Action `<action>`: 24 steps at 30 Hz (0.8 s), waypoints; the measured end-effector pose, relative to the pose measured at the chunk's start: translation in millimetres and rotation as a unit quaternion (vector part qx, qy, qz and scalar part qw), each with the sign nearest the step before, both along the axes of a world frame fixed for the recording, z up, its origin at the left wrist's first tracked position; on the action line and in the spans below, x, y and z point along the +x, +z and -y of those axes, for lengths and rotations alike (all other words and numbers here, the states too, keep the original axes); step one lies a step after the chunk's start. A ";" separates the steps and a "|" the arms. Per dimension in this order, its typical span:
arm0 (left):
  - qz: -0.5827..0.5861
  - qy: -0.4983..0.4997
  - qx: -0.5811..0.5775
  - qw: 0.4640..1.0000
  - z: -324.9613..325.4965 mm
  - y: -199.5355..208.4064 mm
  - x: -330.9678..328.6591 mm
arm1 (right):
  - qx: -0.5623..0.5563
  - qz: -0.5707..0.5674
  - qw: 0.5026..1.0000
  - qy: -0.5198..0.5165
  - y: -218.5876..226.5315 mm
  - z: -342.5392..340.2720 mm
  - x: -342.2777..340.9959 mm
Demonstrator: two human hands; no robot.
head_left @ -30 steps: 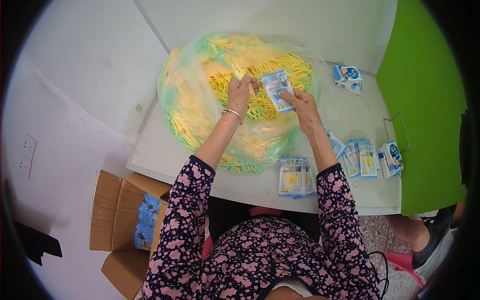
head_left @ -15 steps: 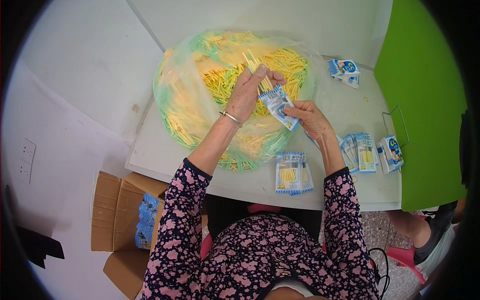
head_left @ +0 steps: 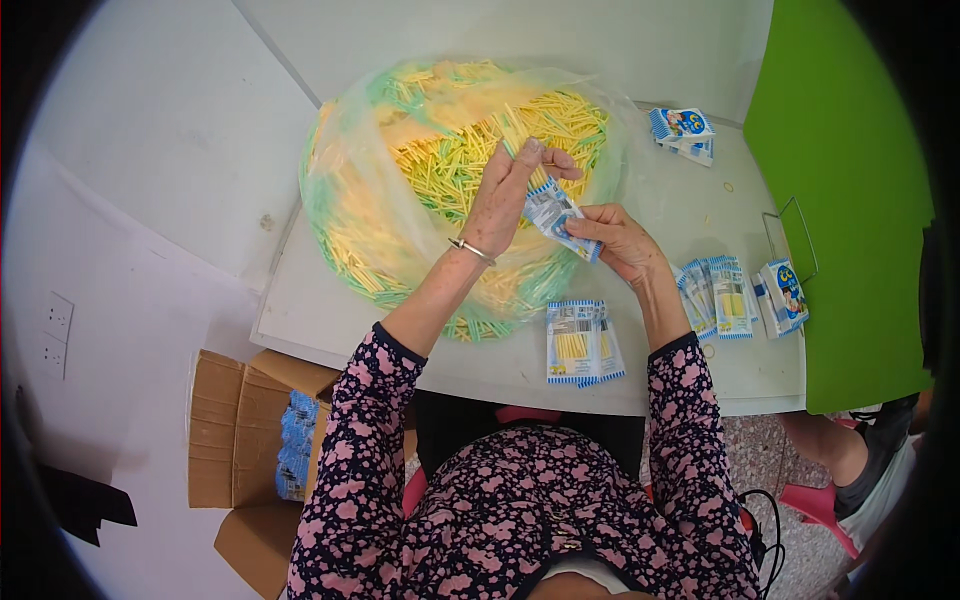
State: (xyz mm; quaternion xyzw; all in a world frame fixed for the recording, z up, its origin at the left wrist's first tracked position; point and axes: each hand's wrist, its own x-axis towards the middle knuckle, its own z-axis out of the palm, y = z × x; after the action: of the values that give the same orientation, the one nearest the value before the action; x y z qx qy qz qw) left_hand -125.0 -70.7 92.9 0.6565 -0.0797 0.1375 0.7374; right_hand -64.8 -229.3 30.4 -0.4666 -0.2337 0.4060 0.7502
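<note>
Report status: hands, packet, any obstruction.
Left hand gripping yellow sticks; right hand pinching blue-and-white packet. Sticks' lower ends at packet's upper end, insertion depth unclear. No obstruction visible.

The left grip [head_left: 503, 192] partly hides its yellow sticks [head_left: 512, 128], and a sleeve [head_left: 352, 445] the cardboard box [head_left: 214, 430].

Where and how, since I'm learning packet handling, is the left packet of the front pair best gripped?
Probably the near striped end, pinched from the table's front edge: the left packet lies flat, partly over its neighbour, close to that edge.
</note>
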 end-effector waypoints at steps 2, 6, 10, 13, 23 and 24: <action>0.012 0.018 0.016 1.000 1.6 -3.4 -0.2 | 0.007 -0.008 1.000 -0.016 -2.9 0.7 0.9; 0.011 0.049 0.012 0.999 7.9 -6.7 -4.9 | 0.019 0.014 0.999 -0.028 -9.9 -1.9 3.2; -0.021 0.023 0.143 0.989 -8.8 -13.0 -7.0 | 0.014 0.032 0.999 -0.041 -7.6 -4.7 0.3; -0.012 0.006 0.121 0.993 -16.0 -10.2 -8.6 | 0.015 0.057 0.996 -0.068 -6.4 -12.0 0.2; 0.051 0.077 0.301 0.949 -40.1 -2.5 -11.9 | 0.071 0.049 0.994 -0.067 -1.5 -33.1 2.8; 0.065 0.114 0.395 0.909 -41.1 -1.3 -13.5 | 0.075 0.052 0.993 -0.071 0.3 -32.7 1.1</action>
State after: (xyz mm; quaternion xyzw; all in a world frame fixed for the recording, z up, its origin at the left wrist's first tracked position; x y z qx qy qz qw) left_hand -138.5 -29.6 91.7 0.8882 -0.0991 0.2203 0.3907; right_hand -63.7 -196.7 30.7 -0.4450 -0.2680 0.3085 0.7968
